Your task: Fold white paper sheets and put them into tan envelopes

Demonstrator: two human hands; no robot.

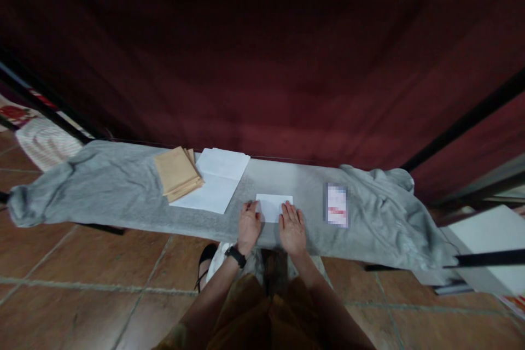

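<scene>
A small folded white paper (271,205) lies on the grey cloth-covered bench (123,197) in front of me. My left hand (249,225), with a black watch on its wrist, rests at the paper's left edge with fingers curled onto it. My right hand (292,226) lies flat, fingers stretched out, on the paper's right lower corner. Neither hand lifts anything.
A stack of tan envelopes (178,173) sits on white sheets (217,179) to the left. A blurred-out card (337,205) lies to the right. A dark red curtain (262,54) hangs behind the bench. Tiled floor (82,279) runs below; a white board (488,246) stands at right.
</scene>
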